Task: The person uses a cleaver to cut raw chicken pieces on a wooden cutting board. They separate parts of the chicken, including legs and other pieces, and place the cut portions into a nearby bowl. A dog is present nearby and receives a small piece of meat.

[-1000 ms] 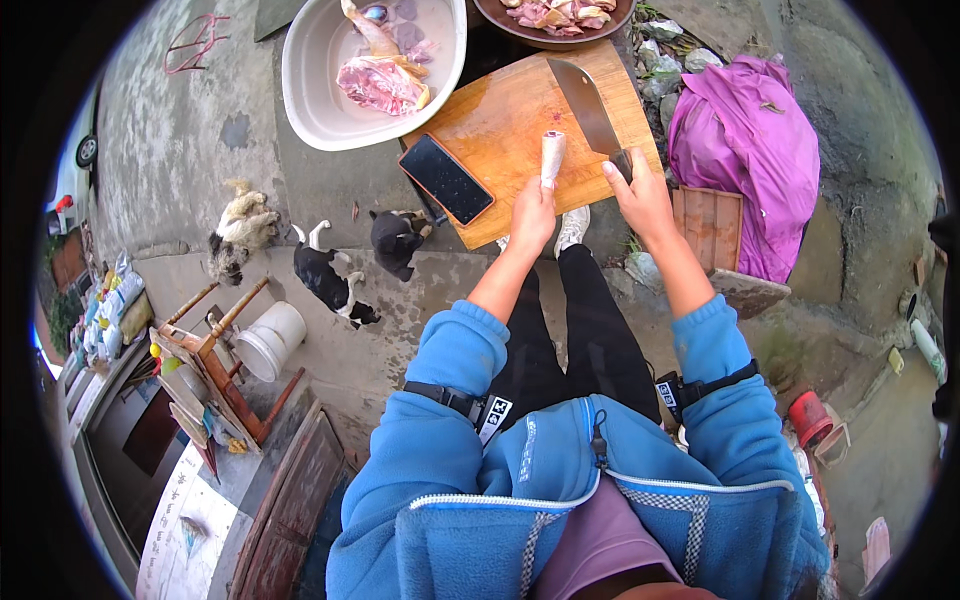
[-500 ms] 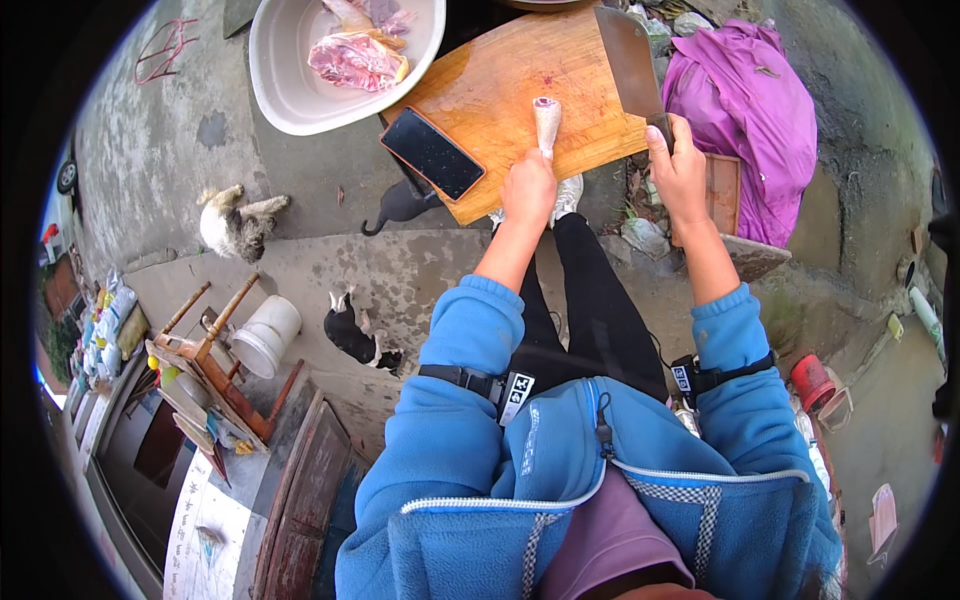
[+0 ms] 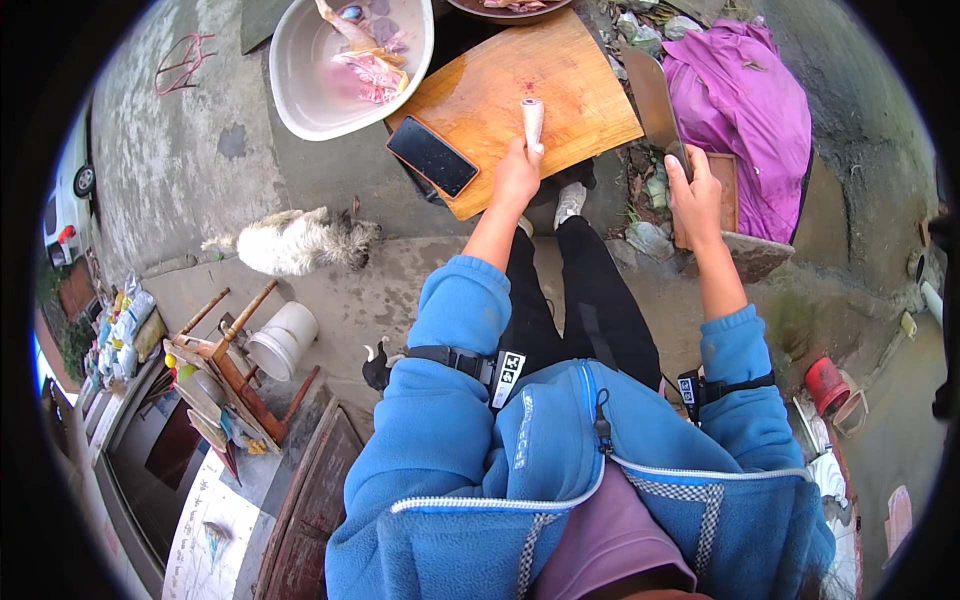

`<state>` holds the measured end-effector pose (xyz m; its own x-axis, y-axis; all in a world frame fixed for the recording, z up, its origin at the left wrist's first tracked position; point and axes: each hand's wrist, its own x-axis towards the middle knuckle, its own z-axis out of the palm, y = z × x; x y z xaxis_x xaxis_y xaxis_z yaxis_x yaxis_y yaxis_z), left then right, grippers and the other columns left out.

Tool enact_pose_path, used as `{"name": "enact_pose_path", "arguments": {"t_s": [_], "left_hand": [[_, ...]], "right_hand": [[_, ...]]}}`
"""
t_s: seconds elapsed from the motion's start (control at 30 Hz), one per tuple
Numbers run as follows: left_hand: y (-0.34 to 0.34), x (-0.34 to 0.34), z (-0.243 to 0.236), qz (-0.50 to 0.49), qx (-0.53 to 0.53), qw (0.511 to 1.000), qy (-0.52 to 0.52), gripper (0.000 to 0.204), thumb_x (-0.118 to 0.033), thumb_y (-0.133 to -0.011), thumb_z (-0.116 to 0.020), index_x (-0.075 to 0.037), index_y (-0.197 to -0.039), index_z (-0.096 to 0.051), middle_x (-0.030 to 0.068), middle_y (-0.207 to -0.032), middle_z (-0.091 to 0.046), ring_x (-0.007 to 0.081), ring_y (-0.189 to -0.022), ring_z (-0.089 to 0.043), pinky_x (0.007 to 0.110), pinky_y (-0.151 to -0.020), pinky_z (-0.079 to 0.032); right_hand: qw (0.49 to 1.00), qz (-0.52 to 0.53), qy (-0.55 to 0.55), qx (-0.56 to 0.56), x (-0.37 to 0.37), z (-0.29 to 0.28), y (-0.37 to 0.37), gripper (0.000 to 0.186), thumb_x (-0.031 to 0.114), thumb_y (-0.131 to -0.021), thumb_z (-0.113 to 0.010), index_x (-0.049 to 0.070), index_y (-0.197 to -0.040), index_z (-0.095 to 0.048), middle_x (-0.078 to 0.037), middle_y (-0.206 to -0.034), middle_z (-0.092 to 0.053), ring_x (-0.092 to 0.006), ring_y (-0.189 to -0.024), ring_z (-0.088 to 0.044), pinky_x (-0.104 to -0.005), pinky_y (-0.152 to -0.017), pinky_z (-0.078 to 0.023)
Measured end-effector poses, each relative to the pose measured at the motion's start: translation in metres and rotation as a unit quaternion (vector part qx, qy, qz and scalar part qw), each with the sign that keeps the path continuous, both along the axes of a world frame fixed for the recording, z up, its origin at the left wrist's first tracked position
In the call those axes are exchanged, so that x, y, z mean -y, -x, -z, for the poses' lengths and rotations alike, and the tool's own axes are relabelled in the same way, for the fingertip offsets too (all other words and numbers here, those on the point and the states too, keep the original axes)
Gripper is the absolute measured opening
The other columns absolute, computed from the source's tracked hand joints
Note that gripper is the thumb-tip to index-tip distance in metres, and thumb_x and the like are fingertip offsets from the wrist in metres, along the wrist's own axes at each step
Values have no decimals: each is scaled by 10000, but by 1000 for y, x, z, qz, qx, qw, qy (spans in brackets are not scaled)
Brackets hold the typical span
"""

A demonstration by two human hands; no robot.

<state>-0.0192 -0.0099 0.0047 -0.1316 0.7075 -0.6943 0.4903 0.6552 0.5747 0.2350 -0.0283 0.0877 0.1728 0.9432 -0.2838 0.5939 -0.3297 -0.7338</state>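
My left hand [image 3: 516, 178] is closed round one end of a poultry drumstick [image 3: 533, 122], whose pale cut end points away from me over the wooden chopping board [image 3: 590, 95]. Red specks mark the wood just beyond it. In my right hand [image 3: 696, 203] is the handle of a cleaver [image 3: 652, 98]. Its broad blade is raised off the board's right side, tilted so that it looks narrow. A phone [image 3: 432, 156] in an orange-rimmed case lies on the board's left corner, left of the drumstick.
Raw poultry pieces [image 3: 372, 72] lie in a white basin [image 3: 300, 112] at the far left of the board. A bowl [image 3: 512, 10] with cut meat stands behind. Purple cloth [image 3: 745, 120] lies right of the cleaver. A shaggy dog [image 3: 295, 243] and a black-and-white animal [image 3: 378, 368] are at left.
The cleaver has moved right, off the board, its blade turning more edge-on. My left hand and the drumstick shifted slightly left. The shaggy dog came closer; the black-and-white animal is now mostly hidden by my sleeve.
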Motion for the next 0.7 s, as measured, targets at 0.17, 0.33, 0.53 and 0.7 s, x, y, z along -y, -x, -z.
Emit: {"name": "enact_pose_path", "arguments": {"t_s": [0.17, 0.33, 0.53, 0.7], "left_hand": [[4, 17, -41, 23, -79, 994, -67, 610, -272, -860, -589, 3, -1339, -329, 287, -1380, -292, 420, -1237, -365, 411, -1018, -326], [115, 141, -104, -33, -142, 974, -174, 386, -205, -874, -582, -14, -1204, -520, 181, -1166, -582, 265, -1091, -567, 344, -888, -462], [231, 449, -192, -373, -360, 851, 80, 201, -157, -880, -546, -2, -997, -601, 71, -799, -644, 129, -680, -601, 266, -635, -487], [146, 619, -199, -512, -185, 793, 273, 188, -200, -888, -548, -27, -951, -584, 79, -715, -633, 158, -546, -595, 280, -440, -452]], "right_hand": [[998, -41, 31, 24, 39, -18, -35, 329, 319, -905, -548, 33, -1069, -539, -160, -812, -633, -289, -756, -636, -362, -686, -473], [987, -107, 61, 103, 84, -21, -92, 346, 354, -913, -525, 45, -1070, -523, -187, -782, -612, -349, -729, -611, -411, -653, -445], [959, -150, 167, 171, 103, -15, -123, 339, 356, -908, -529, 50, -1051, -526, -204, -758, -619, -391, -743, -612, -445, -654, -447], [959, -200, 111, 167, 84, -7, -110, 329, 366, -899, -529, 62, -1027, -530, -191, -747, -623, -381, -744, -616, -449, -655, -449]]}}
